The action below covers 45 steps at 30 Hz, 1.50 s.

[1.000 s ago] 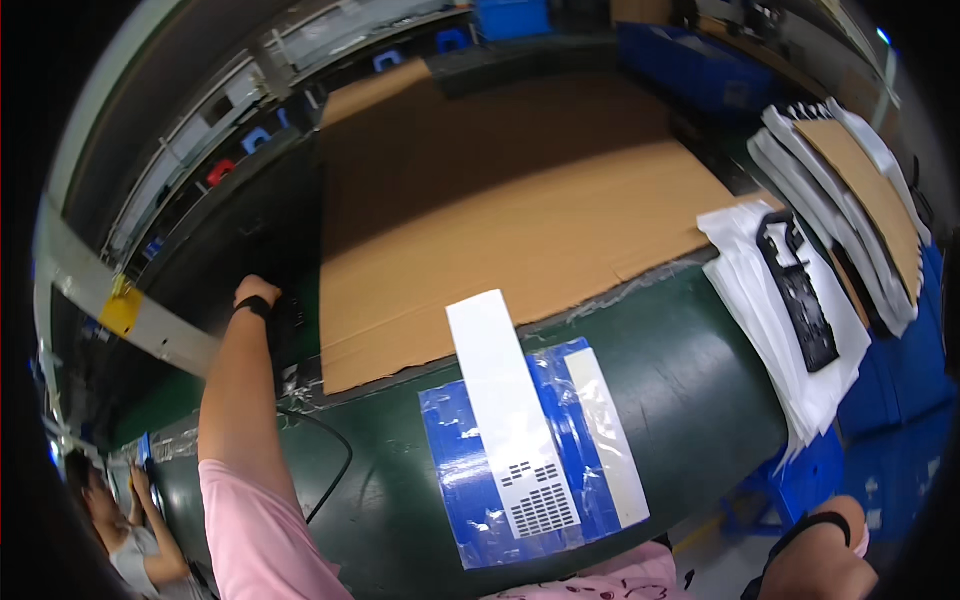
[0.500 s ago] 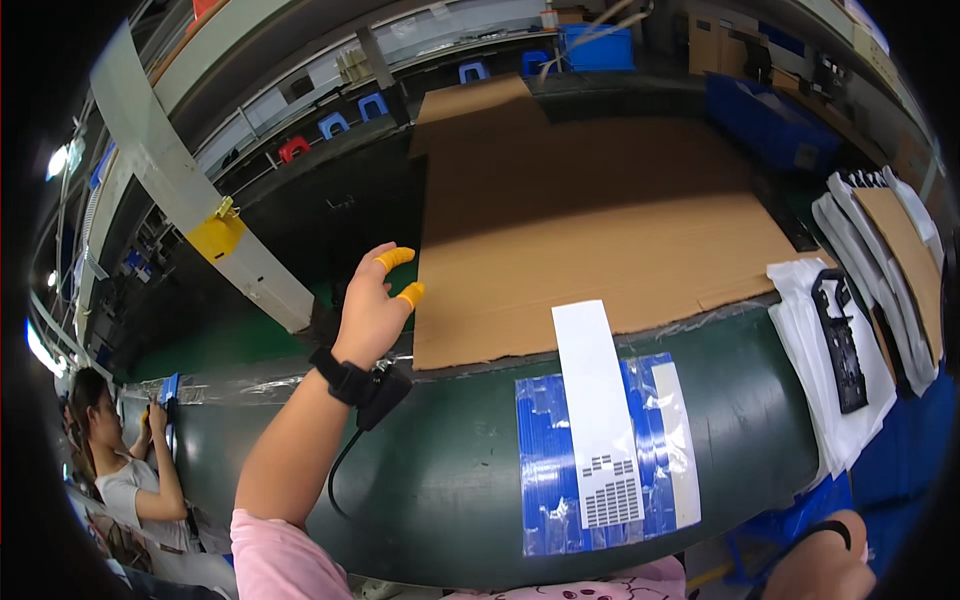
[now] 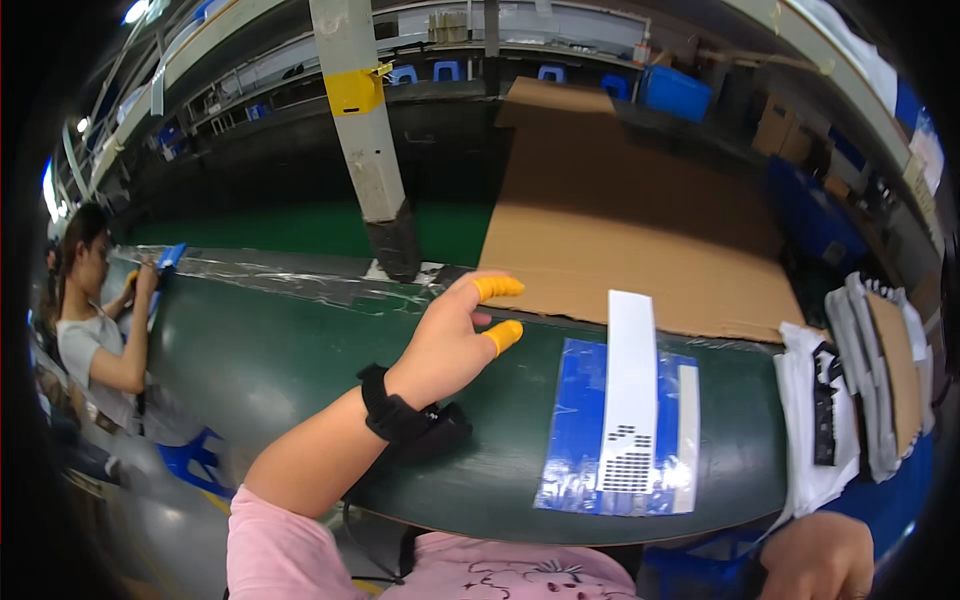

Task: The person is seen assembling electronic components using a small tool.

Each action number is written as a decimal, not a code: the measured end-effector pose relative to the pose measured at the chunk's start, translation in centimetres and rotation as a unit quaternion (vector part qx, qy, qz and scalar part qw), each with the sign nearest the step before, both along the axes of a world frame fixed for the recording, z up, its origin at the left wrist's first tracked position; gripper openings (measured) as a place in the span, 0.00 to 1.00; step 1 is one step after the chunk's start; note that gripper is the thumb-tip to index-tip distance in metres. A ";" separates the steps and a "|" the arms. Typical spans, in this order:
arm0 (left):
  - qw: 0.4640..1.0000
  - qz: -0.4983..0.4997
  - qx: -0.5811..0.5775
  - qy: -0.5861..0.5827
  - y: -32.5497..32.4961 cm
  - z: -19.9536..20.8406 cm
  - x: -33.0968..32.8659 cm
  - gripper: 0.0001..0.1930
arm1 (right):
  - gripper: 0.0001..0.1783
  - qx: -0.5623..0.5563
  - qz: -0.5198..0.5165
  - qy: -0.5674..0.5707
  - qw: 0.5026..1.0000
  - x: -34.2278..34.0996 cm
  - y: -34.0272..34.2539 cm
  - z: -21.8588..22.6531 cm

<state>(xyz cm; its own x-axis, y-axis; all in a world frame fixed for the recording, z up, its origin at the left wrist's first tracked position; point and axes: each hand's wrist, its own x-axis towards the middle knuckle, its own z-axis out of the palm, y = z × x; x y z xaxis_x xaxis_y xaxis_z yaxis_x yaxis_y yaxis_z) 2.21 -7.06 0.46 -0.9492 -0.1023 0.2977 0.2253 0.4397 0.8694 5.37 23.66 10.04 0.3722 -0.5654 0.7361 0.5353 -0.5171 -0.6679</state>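
My left hand (image 3: 450, 338) hovers over the green table, just short of the cardboard sheet (image 3: 640, 225). Yellow finger cots cover its thumb and one finger; these stand apart, with nothing between them. To its right lies a blue panel (image 3: 578, 400) in clear plastic, and across it a long white strip (image 3: 628, 370) with small dark marks at its near end. Low at the right, below the table's edge, my right hand (image 3: 820, 555) has its fingers curled downward. Their tips are hidden, so what they may hold is not visible.
White foam pouches (image 3: 800, 430) with a black plastic part (image 3: 827, 405) stand at the table's right end, beside more pouches and cardboard. A post (image 3: 365, 150) rises behind the table. At the far left, another person (image 3: 105, 340) handles a blue piece.
The view has swung left and down, so the post and the other person show more fully. My left hand appears lower and nearer the white strip. More of my right hand shows.
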 end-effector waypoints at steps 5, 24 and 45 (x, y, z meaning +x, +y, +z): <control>0.952 -0.075 0.262 -0.141 1.2 -3.4 0.3 0.16 | 0.11 0.000 -0.234 -0.175 0.956 -6.0 -1.0 -5.5; 0.829 -0.115 0.491 -0.242 2.4 -8.5 -1.9 0.13 | 0.09 0.337 -0.590 -0.412 0.607 -17.7 1.9 -18.5; 0.850 -0.103 0.465 -0.226 3.4 -7.5 -1.7 0.12 | 0.09 0.358 -0.605 -0.390 0.595 -17.1 1.6 -18.1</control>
<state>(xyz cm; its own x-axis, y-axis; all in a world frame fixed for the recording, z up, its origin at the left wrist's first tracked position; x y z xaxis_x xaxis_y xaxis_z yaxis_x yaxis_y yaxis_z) 0.51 -3.68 -7.08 -0.9714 0.0890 -0.2200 -0.2349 -0.4933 0.8375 -11.77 25.31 -8.02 -0.9225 -0.3455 -0.1718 0.3520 -0.5711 -0.7416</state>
